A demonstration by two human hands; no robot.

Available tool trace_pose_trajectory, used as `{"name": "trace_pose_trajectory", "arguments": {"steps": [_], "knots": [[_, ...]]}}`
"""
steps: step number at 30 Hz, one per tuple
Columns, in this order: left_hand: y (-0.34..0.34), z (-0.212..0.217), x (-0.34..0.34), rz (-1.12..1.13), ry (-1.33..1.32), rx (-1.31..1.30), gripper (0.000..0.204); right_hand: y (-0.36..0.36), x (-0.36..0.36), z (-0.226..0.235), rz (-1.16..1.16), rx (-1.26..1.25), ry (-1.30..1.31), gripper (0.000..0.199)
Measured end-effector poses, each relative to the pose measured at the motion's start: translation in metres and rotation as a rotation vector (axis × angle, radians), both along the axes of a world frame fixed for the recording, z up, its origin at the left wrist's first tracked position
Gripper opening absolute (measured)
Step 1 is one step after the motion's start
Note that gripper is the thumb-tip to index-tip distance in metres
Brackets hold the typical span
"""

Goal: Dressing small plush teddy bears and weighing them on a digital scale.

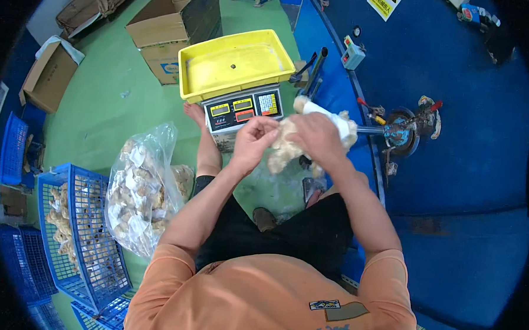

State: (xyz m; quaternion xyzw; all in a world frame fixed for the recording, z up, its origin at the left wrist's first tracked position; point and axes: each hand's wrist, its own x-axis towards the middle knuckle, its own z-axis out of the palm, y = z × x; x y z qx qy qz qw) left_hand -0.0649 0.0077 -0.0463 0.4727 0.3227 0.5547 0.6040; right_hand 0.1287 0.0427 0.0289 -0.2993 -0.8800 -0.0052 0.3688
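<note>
A beige plush toy with a white cloth part is in front of me, at the end of a metal tube on the blue machine. My right hand is closed over the toy's upper side, its fingers pressed into the fluffy fabric. Just left of it, my left hand has thumb and fingertips pinched together at the toy's edge. What lies between those fingertips is too small to make out. The tube's tip is hidden behind the toy.
Beyond my hands, a yellow tray rests on a digital scale. At left are a clear bag of plush toys and a blue crate holding more. Cardboard boxes stand farther off. A blue machine wall fills the right.
</note>
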Motion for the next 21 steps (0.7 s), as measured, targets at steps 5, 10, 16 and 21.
{"name": "trace_pose_trajectory", "arguments": {"steps": [5,10,16,21], "knots": [[-0.007,0.018,0.015,0.308,-0.017,0.154,0.032,0.021,0.064,-0.020,-0.142,0.063,-0.152,0.033],[0.000,-0.001,0.021,0.148,-0.317,-0.325,0.040,0.005,0.033,-0.005,0.002,-0.100,-0.135,0.033],[-0.030,0.029,0.042,0.370,-0.289,-0.150,0.045,0.009,0.049,-0.012,0.068,-0.098,-0.040,0.032],[-0.017,0.041,0.047,0.311,-0.281,-0.240,0.045,0.008,0.057,-0.008,0.028,-0.100,-0.135,0.039]]}}
